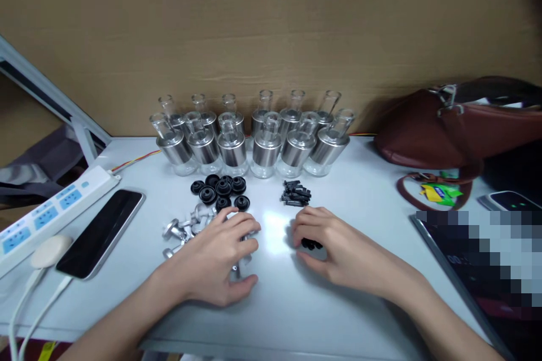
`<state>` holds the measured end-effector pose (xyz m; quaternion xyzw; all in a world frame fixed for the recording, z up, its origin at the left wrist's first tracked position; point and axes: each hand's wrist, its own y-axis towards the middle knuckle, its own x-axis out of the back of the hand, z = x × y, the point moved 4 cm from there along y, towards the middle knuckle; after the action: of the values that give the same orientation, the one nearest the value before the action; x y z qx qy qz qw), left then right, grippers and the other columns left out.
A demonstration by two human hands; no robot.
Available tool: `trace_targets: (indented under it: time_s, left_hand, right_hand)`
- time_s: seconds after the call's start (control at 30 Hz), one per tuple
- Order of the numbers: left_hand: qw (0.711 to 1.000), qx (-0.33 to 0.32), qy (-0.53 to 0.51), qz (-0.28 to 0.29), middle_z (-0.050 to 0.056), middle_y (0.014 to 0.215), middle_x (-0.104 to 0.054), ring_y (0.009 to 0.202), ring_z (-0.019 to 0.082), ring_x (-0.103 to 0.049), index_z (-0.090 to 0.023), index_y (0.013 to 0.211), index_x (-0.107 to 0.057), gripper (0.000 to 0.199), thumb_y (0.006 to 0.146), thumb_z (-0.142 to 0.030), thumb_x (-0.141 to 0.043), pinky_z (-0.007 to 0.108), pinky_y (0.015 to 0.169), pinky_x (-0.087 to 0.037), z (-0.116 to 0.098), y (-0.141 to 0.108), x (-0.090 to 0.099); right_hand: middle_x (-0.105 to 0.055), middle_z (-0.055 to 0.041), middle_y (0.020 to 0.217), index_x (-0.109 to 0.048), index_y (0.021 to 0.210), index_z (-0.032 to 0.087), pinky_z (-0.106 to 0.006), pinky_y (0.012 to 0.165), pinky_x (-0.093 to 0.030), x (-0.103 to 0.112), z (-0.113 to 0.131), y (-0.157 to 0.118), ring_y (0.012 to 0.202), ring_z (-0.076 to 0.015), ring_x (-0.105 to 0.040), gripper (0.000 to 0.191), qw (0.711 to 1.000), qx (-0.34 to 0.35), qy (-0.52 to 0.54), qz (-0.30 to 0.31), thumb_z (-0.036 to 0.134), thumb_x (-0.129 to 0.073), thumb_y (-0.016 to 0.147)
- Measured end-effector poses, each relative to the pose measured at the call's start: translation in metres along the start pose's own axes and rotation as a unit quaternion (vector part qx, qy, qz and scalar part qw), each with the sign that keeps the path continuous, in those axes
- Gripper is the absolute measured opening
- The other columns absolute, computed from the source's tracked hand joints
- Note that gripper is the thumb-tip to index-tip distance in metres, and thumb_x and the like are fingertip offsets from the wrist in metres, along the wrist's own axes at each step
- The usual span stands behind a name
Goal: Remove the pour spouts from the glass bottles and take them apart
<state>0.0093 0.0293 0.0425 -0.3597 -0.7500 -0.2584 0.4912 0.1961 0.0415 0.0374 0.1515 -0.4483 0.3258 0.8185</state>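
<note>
My left hand (pixel 224 256) hovers over a heap of silver pump-like parts (pixel 173 229), its thumb apart from its bent fingers. It covers part of the heap, and I see nothing held in it. My right hand (pixel 328 245) curves over small black pieces (pixel 311 244) on the table, with a gap between thumb and fingers; those pieces are partly hidden. Behind the left hand lie several round black caps (pixel 223 187). A small pile of short black rods (pixel 296 194) lies beyond the right hand.
Two rows of glass bottles with metal bands (pixel 266 149) stand against the cardboard wall (pixel 271 28). To the left are a power strip (pixel 46 217) and a phone (pixel 101 234). A brown bag (pixel 423 130), snack wrapper (pixel 440 194) and dark tablet-like screen (pixel 461 276) are on the right.
</note>
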Motion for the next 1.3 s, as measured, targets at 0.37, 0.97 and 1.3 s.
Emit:
trace_targets:
  time_s: [0.37, 0.97, 1.3]
  left_hand:
    - [1.000, -0.004, -0.002, -0.003, 0.012, 0.118, -0.063, 0.115, 0.028, -0.056, -0.017, 0.090, -0.062, 0.027, 0.081, -0.042, -0.057, 0.050, 0.104, -0.034, 0.002, 0.000, -0.004]
    - [0.944, 0.155, 0.024, -0.292, 0.010, 0.138, -0.045, 0.136, 0.026, -0.034, -0.023, 0.127, -0.044, 0.038, 0.097, -0.042, -0.031, 0.049, 0.114, -0.025, 0.050, -0.034, 0.046]
    - [0.911, 0.299, -0.051, -0.281, 0.011, 0.149, -0.033, 0.140, 0.032, -0.028, -0.029, 0.139, -0.033, 0.056, 0.093, -0.058, -0.022, 0.058, 0.113, -0.025, 0.054, -0.113, -0.019]
  right_hand:
    - [-0.065, -0.0078, 0.088, -0.064, 0.088, 0.016, -0.039, 0.083, -0.046, -0.001, 0.003, -0.001, 0.087, -0.0219, -0.059, 0.010, 0.999, 0.013, -0.008, -0.037, 0.020, -0.057, 0.083]
    - [0.001, -0.0132, 0.159, 0.002, 0.151, 0.028, -0.065, 0.112, -0.016, 0.002, -0.007, -0.009, 0.145, -0.0348, -0.002, 0.103, 0.984, -0.004, -0.071, -0.162, 0.060, -0.062, 0.077]
    - [0.004, -0.0196, 0.157, 0.033, 0.143, 0.023, -0.053, 0.107, -0.041, -0.084, 0.068, -0.052, 0.142, -0.0365, -0.015, 0.107, 0.991, -0.049, 0.005, -0.124, 0.042, -0.057, 0.087]
